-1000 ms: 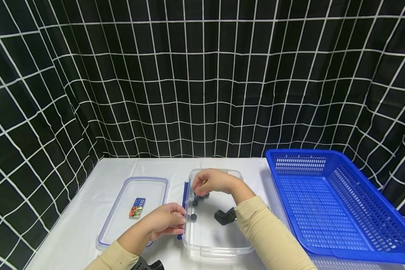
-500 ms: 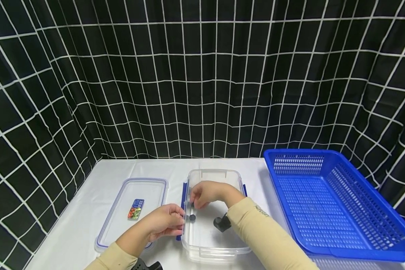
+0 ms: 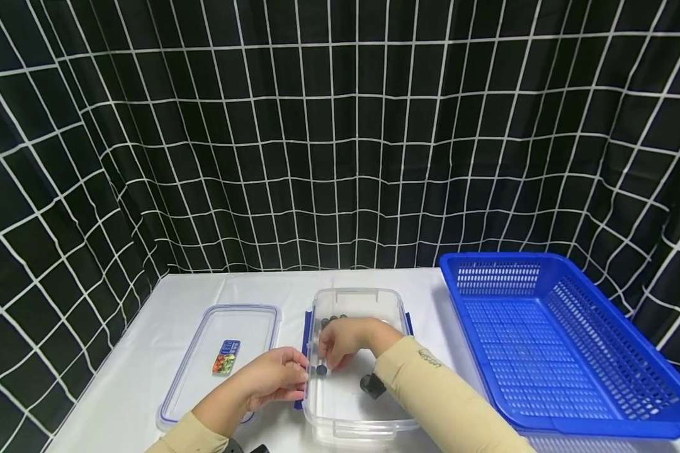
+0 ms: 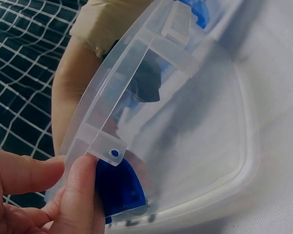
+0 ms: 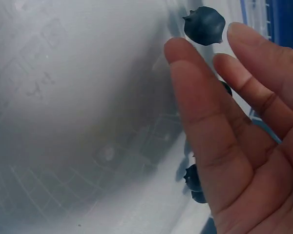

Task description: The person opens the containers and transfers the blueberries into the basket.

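Observation:
A clear plastic food container point(image 3: 351, 428) with blue side latches stands at the middle of the white table. My left hand point(image 3: 274, 380) pinches its left rim beside the blue latch point(image 4: 119, 187), thumb and forefinger meeting the edge. Inside the container reaches my right hand point(image 3: 345, 343), fingers extended and pointing down. One blueberry point(image 5: 205, 25) lies just beyond the right fingertips, with a gap between it and the thumb. Several more blueberries point(image 3: 334, 319) sit toward the container's far left, partly hidden behind the right hand.
To the left lies the clear lid point(image 3: 249, 321) with a blue seal and a printed label point(image 3: 226, 357). A blue perforated basket point(image 3: 521, 358) stands at the right on a clear bin. Black gridded cloth point(image 3: 340, 138) hangs behind the table.
My right hand has moved nearer along the container, from the far blueberries toward the lone one; the far ones have come into sight. My left hand keeps its place on the rim.

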A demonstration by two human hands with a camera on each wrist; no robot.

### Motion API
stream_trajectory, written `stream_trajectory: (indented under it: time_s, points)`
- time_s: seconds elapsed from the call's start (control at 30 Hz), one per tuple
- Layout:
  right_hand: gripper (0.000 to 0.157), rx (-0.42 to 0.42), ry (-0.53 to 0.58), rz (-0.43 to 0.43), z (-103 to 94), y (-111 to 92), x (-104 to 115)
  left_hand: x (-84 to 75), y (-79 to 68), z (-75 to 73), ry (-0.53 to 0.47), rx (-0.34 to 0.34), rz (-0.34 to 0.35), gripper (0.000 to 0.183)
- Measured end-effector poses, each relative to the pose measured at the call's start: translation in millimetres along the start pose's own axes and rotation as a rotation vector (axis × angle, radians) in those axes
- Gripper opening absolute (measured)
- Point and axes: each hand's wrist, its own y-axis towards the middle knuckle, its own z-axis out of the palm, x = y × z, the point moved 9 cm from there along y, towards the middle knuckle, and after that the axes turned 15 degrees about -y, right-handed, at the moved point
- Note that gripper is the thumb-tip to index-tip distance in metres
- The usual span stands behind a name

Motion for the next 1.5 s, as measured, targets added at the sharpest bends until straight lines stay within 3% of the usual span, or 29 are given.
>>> stream_trajectory:
  time_s: [0.4, 0.57, 1.3, 1.5]
  points:
    - [0.018, 0.0, 0.071, 0.002, 5.7, 5.2, 0.4, -0.5, -1.9, 2.4, -0.013, 0.013, 0.001, 0.022]
    - [0.017, -0.026, 0.055, -0.005, 1.1, 5.9, -1.3, -0.7, -2.0, 3.2, -0.011, 0.016, 0.001, 0.022]
    - [0.011, -0.103, 0.253, -0.054, -15.6, 3.0, 1.7, -3.6, -4.5, 3.2, -0.013, 0.029, -0.003, 0.022]
    - [0.011, -0.109, 0.236, -0.074, -15.9, 2.5, 4.4, -2.7, -4.4, 4.0, -0.015, 0.026, -0.002, 0.022]
